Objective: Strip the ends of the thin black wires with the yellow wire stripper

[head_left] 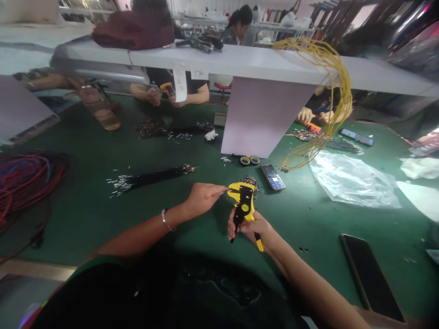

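Note:
My right hand (252,226) is wrapped round the handles of a yellow and black wire stripper (245,201), whose jaws point up and to the left. My left hand (205,198) is pinched closed right at the tool's jaws. Between its fingertips is something thin, likely a wire end, too small to make out. A bundle of black wires (156,177) with bare, shiny ends lies on the green table to the left. Behind the stripper is a small pile of cut bits (250,183), partly covered by the tool.
A keypad phone (273,177), two tape rolls (249,160) and a plastic bag (353,180) lie beyond my hands. A smartphone (372,276) is at right, red cables (20,187) at left. Yellow wires (338,100) hang from the shelf (247,64). Other people's hands work behind it.

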{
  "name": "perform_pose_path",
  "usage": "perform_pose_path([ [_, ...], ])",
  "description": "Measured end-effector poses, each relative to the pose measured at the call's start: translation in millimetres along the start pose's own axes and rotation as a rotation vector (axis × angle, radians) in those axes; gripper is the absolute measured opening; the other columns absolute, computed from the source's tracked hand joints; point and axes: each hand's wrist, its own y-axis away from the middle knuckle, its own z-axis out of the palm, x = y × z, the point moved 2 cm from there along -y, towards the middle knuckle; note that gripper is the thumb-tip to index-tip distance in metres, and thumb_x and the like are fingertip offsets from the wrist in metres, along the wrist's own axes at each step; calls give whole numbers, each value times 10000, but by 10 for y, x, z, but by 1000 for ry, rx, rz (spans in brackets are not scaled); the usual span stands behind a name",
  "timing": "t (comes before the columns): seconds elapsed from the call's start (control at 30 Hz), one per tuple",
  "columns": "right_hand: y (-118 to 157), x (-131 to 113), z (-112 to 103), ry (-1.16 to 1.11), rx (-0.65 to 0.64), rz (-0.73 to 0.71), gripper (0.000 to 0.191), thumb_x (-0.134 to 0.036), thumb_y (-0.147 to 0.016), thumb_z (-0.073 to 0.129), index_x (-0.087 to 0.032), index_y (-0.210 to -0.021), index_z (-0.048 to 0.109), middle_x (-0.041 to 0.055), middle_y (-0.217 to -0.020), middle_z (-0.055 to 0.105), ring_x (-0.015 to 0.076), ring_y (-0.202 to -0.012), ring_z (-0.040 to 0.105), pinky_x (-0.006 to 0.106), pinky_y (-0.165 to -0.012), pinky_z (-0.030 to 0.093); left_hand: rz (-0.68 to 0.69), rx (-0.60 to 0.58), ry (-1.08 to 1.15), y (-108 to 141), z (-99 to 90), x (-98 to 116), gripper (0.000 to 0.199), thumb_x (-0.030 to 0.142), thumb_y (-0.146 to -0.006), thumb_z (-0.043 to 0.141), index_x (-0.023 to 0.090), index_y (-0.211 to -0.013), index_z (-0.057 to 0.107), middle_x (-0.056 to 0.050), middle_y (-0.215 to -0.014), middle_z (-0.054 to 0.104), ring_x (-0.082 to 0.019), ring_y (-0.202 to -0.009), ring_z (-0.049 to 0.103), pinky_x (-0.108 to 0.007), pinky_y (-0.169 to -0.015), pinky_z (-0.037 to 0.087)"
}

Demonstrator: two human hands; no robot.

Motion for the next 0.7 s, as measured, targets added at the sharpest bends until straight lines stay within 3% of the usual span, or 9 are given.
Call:
perform_pose_path([
  [0.2, 0, 23, -43, -9, -9, 4, 295, -109, -640, 644, -118, -932, 610, 37, -716, 642, 196, -616, 600, 404, -633, 503, -69, -9, 114, -18, -9, 5, 216, 207, -889, 537, 202, -966, 739, -33, -884, 763, -136, -754, 713, -242, -707, 572],
  [0.43, 9, 30, -64, 4, -5, -2, 260, -134, -660, 674, -124, -911, 610, 34, -696, 631, 190, -598, 592, 397, -610, 501, -287, -79, 328, -62, -56, 37, 190, 183, -835, 583, 207, -911, 755, -19, -847, 764, -130, -718, 704, -241, -712, 573],
  [0.7, 3, 49, -64, 12, 9, 1, 247, -135, -656, 689, -120, -891, 615, 29, -684, 633, 180, -572, 593, 380, -585, 505, -309, -107, 349, -72, -53, 41, 195, 171, -823, 579, 202, -905, 754, -16, -844, 764, -129, -716, 699, -237, -701, 564],
])
